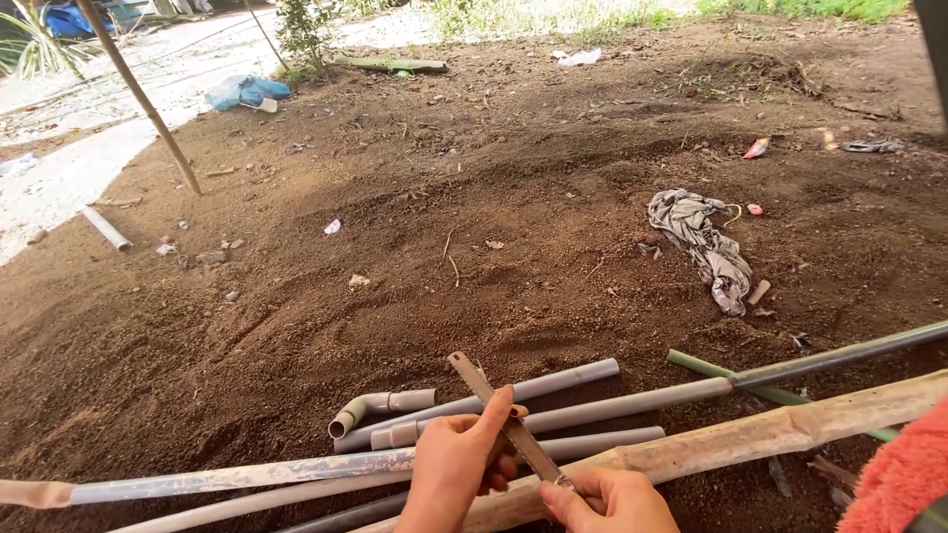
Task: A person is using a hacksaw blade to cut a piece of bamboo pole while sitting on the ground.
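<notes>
Both my hands hold a thin rusty metal blade (472,375) that slants up to the left. My left hand (456,466) pinches its middle, thumb and fingers closed round it. My right hand (610,499) grips its lower end near the bottom edge. Under the hands lie several grey plastic pipes (583,376) on brown soil, one with a bent elbow end (348,413). A thick pale bamboo pole (790,429) runs from under my right hand to the right edge.
A crumpled grey rag (709,245) lies on the soil at right. A dark pipe (839,356) and a green stick (706,366) cross at right. A leaning bamboo stake (143,99) stands at upper left, near a short white pipe (105,228) and blue plastic (245,92). Pink fabric (904,474) fills the bottom right corner.
</notes>
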